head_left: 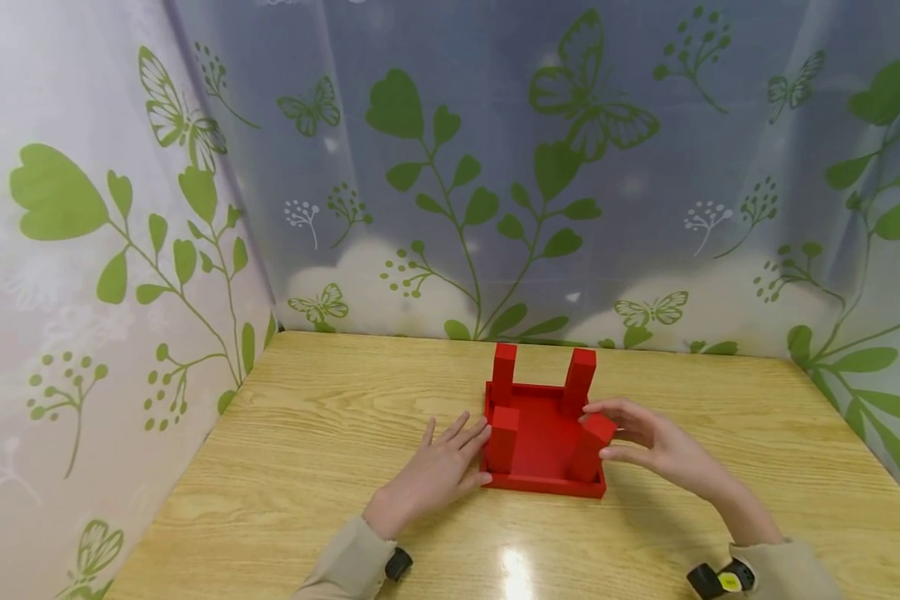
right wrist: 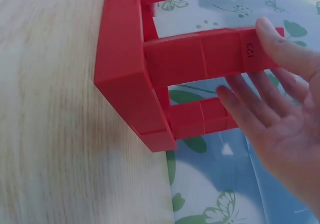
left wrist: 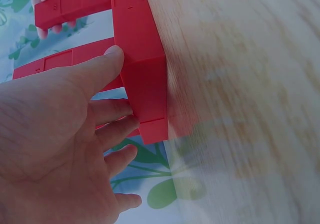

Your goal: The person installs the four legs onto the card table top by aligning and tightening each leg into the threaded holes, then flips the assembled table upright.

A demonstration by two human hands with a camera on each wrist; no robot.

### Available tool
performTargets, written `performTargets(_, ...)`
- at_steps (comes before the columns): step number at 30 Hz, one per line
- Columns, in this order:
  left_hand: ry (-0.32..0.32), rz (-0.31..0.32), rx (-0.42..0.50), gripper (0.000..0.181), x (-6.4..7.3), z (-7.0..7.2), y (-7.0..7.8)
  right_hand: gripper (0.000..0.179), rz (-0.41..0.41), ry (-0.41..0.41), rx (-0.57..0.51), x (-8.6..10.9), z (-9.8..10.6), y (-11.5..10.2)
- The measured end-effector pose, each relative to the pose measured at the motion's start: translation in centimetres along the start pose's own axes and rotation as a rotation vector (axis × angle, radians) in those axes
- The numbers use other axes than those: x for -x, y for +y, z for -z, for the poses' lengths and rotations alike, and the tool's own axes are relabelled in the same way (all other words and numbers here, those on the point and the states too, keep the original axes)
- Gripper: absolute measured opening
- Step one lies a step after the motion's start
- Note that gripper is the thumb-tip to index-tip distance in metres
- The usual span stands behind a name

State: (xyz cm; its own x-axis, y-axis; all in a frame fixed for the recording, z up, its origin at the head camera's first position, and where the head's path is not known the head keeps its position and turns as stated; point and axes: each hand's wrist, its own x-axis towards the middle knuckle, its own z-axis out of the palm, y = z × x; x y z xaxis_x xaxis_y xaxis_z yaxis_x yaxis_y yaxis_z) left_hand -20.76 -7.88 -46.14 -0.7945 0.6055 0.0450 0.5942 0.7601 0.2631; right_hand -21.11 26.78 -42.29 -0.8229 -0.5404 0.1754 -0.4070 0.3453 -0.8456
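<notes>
A shallow red tray [head_left: 547, 484] rests on the table with an upright red post at each corner. In the head view, my left hand [head_left: 441, 468] lies at its left side, fingers fairly straight. The left wrist view shows that thumb and fingertips touching the tray's side wall [left wrist: 145, 96]. With thumb and fingers on either side, my right hand [head_left: 675, 450] pinches the upper part of the front right post [head_left: 591, 446], which leans slightly outward. Small "123" marking shows on this post [right wrist: 225, 53] in the right wrist view. The front left post [head_left: 504, 442] stands beside my left fingers.
Farther back rise the back left post [head_left: 504, 371] and back right post [head_left: 579, 379]. A light wood-grain table [head_left: 330, 417] lies under everything. Behind it hangs a blue curtain [head_left: 495, 167] printed with green leaves and butterflies; a similar pale sheet [head_left: 82, 317] covers the left side.
</notes>
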Motion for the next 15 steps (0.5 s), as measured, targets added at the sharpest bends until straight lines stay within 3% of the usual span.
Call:
performTargets(7,0.001,0.001,0.008,0.064,0.1,0.2,0.1,0.042,-0.068,0.161,0.12,-0.5,-1.7,-0.4)
performTargets(15,0.008,-0.003,0.011,0.064,0.0,0.2,0.2,0.041,-0.077,0.152,0.156,-0.5,-1.7,-0.2)
